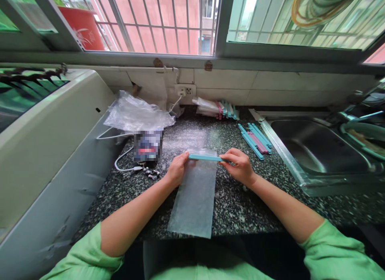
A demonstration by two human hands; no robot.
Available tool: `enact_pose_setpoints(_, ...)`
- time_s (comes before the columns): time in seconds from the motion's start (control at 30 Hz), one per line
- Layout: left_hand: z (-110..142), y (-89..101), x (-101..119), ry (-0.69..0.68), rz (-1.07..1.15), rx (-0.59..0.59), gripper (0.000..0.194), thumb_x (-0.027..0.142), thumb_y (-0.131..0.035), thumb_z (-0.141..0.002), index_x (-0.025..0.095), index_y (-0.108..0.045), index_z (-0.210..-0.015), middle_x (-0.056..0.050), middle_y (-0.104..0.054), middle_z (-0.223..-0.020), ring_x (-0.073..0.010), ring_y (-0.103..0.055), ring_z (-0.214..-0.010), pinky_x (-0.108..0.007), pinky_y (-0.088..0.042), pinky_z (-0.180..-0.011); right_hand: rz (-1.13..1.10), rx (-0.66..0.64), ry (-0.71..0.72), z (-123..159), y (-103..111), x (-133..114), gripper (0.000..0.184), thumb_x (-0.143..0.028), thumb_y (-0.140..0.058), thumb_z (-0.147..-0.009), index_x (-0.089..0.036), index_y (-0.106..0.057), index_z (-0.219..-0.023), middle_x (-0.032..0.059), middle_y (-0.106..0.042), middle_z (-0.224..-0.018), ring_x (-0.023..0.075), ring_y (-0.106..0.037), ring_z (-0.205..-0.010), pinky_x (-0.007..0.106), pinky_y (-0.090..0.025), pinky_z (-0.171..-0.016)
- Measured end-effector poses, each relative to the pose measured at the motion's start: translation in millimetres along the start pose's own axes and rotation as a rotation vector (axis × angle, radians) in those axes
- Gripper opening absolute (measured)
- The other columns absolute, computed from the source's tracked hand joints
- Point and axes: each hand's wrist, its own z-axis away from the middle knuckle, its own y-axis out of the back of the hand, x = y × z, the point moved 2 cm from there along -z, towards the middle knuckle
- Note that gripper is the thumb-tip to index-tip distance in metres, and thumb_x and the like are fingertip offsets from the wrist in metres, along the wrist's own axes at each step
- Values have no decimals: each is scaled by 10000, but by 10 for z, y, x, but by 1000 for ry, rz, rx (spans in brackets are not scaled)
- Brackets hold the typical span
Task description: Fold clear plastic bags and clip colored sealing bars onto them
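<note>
In the head view, the left hand (178, 167) and right hand (239, 164) are both closed in a pinch, gripping opposite ends of a blue strip (204, 157) across the upper part of a clear bag (194, 199) on the surface (246, 210). Whether it is fastened cannot be told. From there, the bundle (210, 107) at one o'clock looks finished; the loose strips (255, 141) at two o'clock and piled bags (140, 117) at ten look unused.
</note>
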Motion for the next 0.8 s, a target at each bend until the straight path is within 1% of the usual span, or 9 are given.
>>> enact_pose_setpoints(0.2,9,3,26,30,-49,39,311,458,-662,-562,148,-645,-578,-19,-639,-595,-118,-501,-524,-222,-433,-488,-57,-9,2,-18,12,16,54,-208,-633,-763,-197,-668,-802,33,-614,-720,134,-578,-659,261,-489,-604)
enact_pose_setpoints(0.3,14,-2,43,17,-81,43,311,463,-656,-554,153,-637,-550,-21,-637,-590,-122,-501,-528,-222,-429,-485,-72,-5,-11,-24,14,19,57,-217,-638,-761,-198,-671,-803,37,-622,-728,137,-584,-669,266,-496,-610)
enact_pose_setpoints(0.53,7,-6,43,27,-91,44,349,491,-673,-515,146,-628,-541,-5,-611,-545,-101,-470,-507,-198,-391,-469,-120,20,-19,-41,23,18,61,-214,-649,-753,-198,-675,-806,36,-628,-728,134,-587,-666,262,-495,-610)
enact_pose_setpoints(0.8,13,-7,56,14,-111,59,347,492,-657,-557,146,-632,-547,-5,-597,-523,-96,-460,-486,-202,-385,-467,-222,37,-123,-50,27,20,60,-219,-652,-748,-204,-668,-805,22,-614,-725,116,-566,-640,228,-472,-545)
